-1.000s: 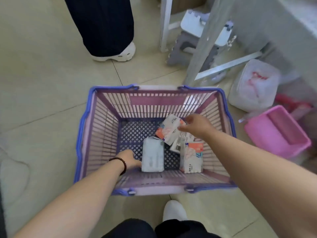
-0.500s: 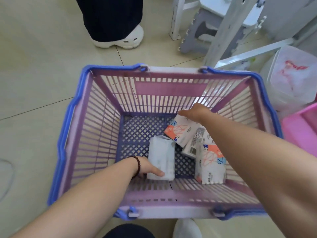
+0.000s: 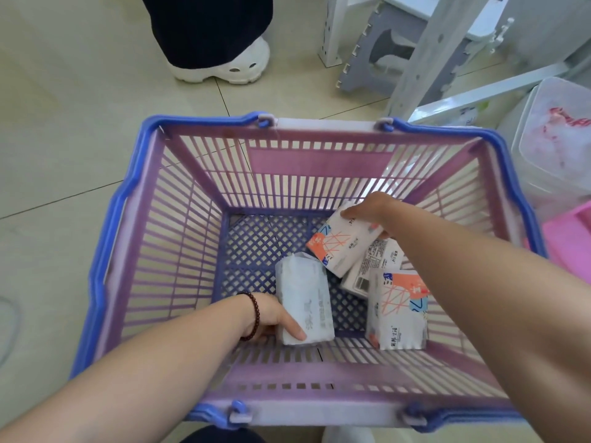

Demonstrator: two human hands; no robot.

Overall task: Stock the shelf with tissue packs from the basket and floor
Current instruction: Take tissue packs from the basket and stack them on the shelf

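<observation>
Inside the basket (image 3: 192, 199), a white pack (image 3: 303, 302) is clasped by the left hand (image 3: 275, 318), a patterned pack (image 3: 343, 243) by the right hand (image 3: 371, 212); soft, light, probably slippery film, best held across the sides.

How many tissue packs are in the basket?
4: a plain white pack under the left hand, a patterned one under the right hand, one beneath it, one near-right.

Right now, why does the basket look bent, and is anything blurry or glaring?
Head view: wide-angle lens bows the basket rim outward; bright daylight shines through its far slats; the near rim and both forearms are soft; print on the plain white pack under the left hand is too blurred to read.
</observation>
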